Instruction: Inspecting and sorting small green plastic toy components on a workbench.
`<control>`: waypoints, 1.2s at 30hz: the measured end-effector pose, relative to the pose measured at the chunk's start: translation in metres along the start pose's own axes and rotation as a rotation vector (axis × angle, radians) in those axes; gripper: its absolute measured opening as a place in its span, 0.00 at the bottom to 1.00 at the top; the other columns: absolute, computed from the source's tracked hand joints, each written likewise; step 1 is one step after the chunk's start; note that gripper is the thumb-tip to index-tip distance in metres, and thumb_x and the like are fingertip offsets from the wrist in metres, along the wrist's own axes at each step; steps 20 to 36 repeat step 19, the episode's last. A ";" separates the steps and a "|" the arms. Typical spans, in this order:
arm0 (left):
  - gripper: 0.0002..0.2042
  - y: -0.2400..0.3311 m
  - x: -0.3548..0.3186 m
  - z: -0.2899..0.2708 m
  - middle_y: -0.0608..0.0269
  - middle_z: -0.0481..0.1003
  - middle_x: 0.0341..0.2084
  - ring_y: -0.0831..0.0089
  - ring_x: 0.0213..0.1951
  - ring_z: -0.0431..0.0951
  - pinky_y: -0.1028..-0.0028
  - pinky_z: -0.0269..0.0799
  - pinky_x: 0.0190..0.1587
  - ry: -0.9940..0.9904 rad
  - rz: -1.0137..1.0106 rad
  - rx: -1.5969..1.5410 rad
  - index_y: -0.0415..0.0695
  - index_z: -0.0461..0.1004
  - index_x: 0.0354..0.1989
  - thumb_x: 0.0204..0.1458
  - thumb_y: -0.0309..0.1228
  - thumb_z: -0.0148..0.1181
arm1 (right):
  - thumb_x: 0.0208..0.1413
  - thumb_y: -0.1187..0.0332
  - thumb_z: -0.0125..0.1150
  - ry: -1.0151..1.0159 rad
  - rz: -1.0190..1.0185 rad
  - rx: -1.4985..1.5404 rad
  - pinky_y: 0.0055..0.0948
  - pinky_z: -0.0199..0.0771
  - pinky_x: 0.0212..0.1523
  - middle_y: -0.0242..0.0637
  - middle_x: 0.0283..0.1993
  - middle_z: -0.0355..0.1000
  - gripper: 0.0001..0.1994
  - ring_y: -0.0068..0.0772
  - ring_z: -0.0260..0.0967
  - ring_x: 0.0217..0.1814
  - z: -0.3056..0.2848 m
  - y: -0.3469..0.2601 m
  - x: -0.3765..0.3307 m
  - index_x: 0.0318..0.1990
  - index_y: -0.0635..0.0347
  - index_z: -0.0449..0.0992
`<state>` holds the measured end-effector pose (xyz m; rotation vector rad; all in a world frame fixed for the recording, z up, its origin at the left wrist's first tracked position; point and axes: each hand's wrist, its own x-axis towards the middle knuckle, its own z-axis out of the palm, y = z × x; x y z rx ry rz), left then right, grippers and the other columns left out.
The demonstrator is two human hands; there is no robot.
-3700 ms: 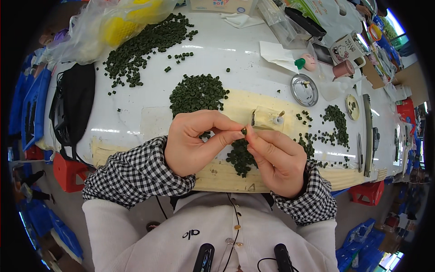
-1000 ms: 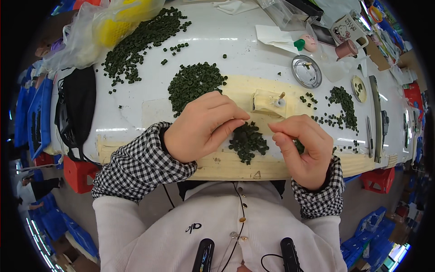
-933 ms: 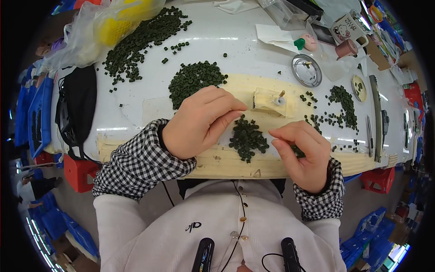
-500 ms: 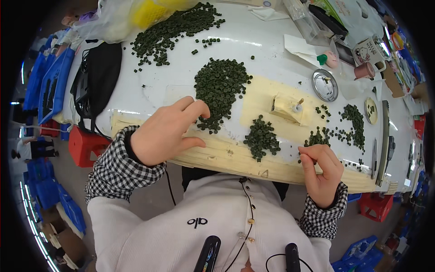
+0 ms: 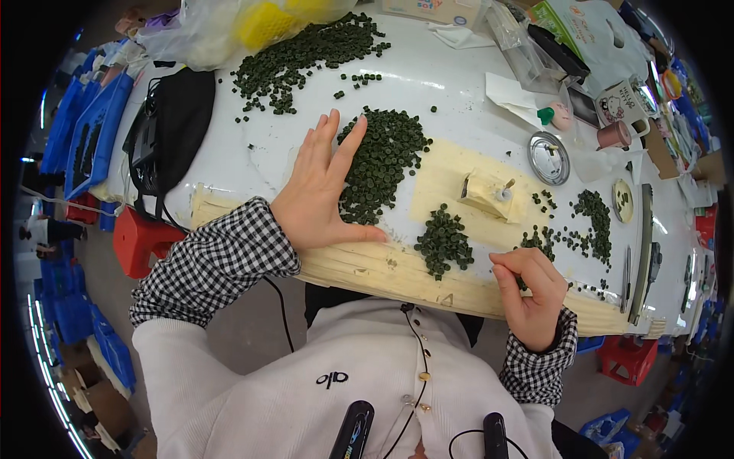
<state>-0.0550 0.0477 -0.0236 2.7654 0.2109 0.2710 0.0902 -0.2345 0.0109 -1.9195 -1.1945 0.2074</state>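
My left hand (image 5: 317, 195) lies with fingers and thumb spread wide at the left side of the middle pile of small dark green ring-like pieces (image 5: 390, 157), partly covering it. My right hand (image 5: 531, 294) is closed by the table's front edge, thumb and forefinger tips pinched together; whatever is between them is too small to make out. Between the hands sits a smaller heap of the same pieces (image 5: 443, 243). Behind it stands a block wrapped in cream tape (image 5: 485, 200), with a short upright peg (image 5: 506, 186). More green pieces (image 5: 539, 241) lie just beyond my right hand.
Another large heap of green pieces (image 5: 310, 61) is at the far left, near a plastic bag (image 5: 206, 38). On the right are scattered pieces (image 5: 595, 226), a round metal lid (image 5: 548, 158), a shallow dish (image 5: 622, 200) and a mug (image 5: 621, 99). A black bag (image 5: 183, 115) lies at left.
My left hand has opened from a curled pose, fingers now stretched away from me, and has shifted right against the pile. My right hand moved slightly left and nearer me, still pinched.
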 end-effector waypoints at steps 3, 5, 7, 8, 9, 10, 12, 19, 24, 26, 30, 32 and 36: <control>0.59 -0.003 0.013 0.001 0.26 0.41 0.64 0.33 0.67 0.41 0.47 0.39 0.68 0.000 0.036 -0.005 0.43 0.40 0.70 0.35 0.61 0.68 | 0.50 0.81 0.62 -0.004 -0.013 0.018 0.23 0.71 0.28 0.42 0.30 0.73 0.05 0.33 0.72 0.29 0.002 0.002 0.001 0.35 0.69 0.77; 0.57 -0.005 0.021 0.003 0.28 0.45 0.63 0.37 0.67 0.45 0.47 0.41 0.68 0.019 0.072 -0.013 0.43 0.42 0.70 0.37 0.59 0.69 | 0.50 0.81 0.62 0.000 -0.020 0.017 0.23 0.71 0.28 0.42 0.30 0.73 0.04 0.33 0.72 0.29 0.002 0.002 0.001 0.34 0.69 0.77; 0.55 -0.008 0.025 0.004 0.34 0.45 0.65 0.40 0.67 0.46 0.50 0.45 0.67 0.015 0.093 -0.039 0.43 0.43 0.70 0.38 0.54 0.71 | 0.49 0.81 0.62 0.000 -0.016 0.019 0.24 0.71 0.28 0.42 0.30 0.73 0.04 0.33 0.72 0.29 0.003 0.003 0.001 0.34 0.68 0.77; 0.54 -0.009 0.028 0.004 0.37 0.45 0.66 0.41 0.67 0.46 0.52 0.47 0.67 0.013 0.103 -0.052 0.43 0.44 0.70 0.38 0.52 0.72 | 0.49 0.80 0.62 0.000 -0.009 0.020 0.24 0.71 0.28 0.42 0.30 0.73 0.04 0.33 0.72 0.29 0.004 0.004 0.001 0.34 0.68 0.77; 0.52 -0.009 0.031 0.005 0.39 0.46 0.66 0.42 0.67 0.49 0.53 0.50 0.66 0.019 0.106 -0.042 0.44 0.45 0.70 0.39 0.50 0.71 | 0.49 0.80 0.62 0.001 -0.002 0.020 0.24 0.71 0.28 0.42 0.30 0.73 0.04 0.33 0.72 0.29 0.005 0.004 0.001 0.34 0.68 0.77; 0.52 -0.009 0.034 0.005 0.39 0.47 0.66 0.43 0.66 0.49 0.54 0.51 0.66 0.017 0.110 -0.067 0.45 0.45 0.70 0.39 0.50 0.71 | 0.49 0.80 0.62 0.002 -0.007 0.019 0.24 0.71 0.28 0.42 0.30 0.73 0.04 0.33 0.72 0.29 0.006 0.005 0.001 0.34 0.68 0.78; 0.51 -0.011 0.039 0.007 0.39 0.48 0.65 0.43 0.66 0.51 0.54 0.53 0.65 0.015 0.117 -0.116 0.45 0.45 0.70 0.40 0.49 0.71 | 0.49 0.80 0.62 0.005 -0.018 0.019 0.24 0.70 0.28 0.41 0.30 0.73 0.05 0.33 0.72 0.29 0.007 0.007 0.001 0.35 0.68 0.78; 0.48 -0.013 0.062 0.014 0.43 0.51 0.64 0.48 0.66 0.53 0.58 0.56 0.65 0.054 0.149 -0.150 0.45 0.48 0.69 0.42 0.48 0.70 | 0.49 0.80 0.63 0.006 -0.016 0.015 0.23 0.70 0.29 0.41 0.30 0.73 0.05 0.33 0.71 0.28 0.011 0.006 0.002 0.35 0.67 0.78; 0.48 -0.013 0.062 0.014 0.43 0.51 0.64 0.48 0.66 0.53 0.58 0.56 0.65 0.054 0.149 -0.150 0.45 0.48 0.69 0.42 0.48 0.70 | 0.49 0.80 0.63 0.006 -0.016 0.015 0.23 0.70 0.29 0.41 0.30 0.73 0.05 0.33 0.71 0.28 0.011 0.006 0.002 0.35 0.67 0.78; 0.48 -0.013 0.062 0.014 0.43 0.51 0.64 0.48 0.66 0.53 0.58 0.56 0.65 0.054 0.149 -0.150 0.45 0.48 0.69 0.42 0.48 0.70 | 0.49 0.80 0.63 0.006 -0.016 0.015 0.23 0.70 0.29 0.41 0.30 0.73 0.05 0.33 0.71 0.28 0.011 0.006 0.002 0.35 0.67 0.78; 0.48 -0.013 0.062 0.014 0.43 0.51 0.64 0.48 0.66 0.53 0.58 0.56 0.65 0.054 0.149 -0.150 0.45 0.48 0.69 0.42 0.48 0.70 | 0.49 0.80 0.63 0.006 -0.016 0.015 0.23 0.70 0.29 0.41 0.30 0.73 0.05 0.33 0.71 0.28 0.011 0.006 0.002 0.35 0.67 0.78; 0.48 -0.013 0.062 0.014 0.43 0.51 0.64 0.48 0.66 0.53 0.58 0.56 0.65 0.054 0.149 -0.150 0.45 0.48 0.69 0.42 0.48 0.70 | 0.49 0.80 0.63 0.006 -0.016 0.015 0.23 0.70 0.29 0.41 0.30 0.73 0.05 0.33 0.71 0.28 0.011 0.006 0.002 0.35 0.67 0.78; 0.48 -0.013 0.062 0.014 0.43 0.51 0.64 0.48 0.66 0.53 0.58 0.56 0.65 0.054 0.149 -0.150 0.45 0.48 0.69 0.42 0.48 0.70 | 0.49 0.80 0.63 0.006 -0.016 0.015 0.23 0.70 0.29 0.41 0.30 0.73 0.05 0.33 0.71 0.28 0.011 0.006 0.002 0.35 0.67 0.78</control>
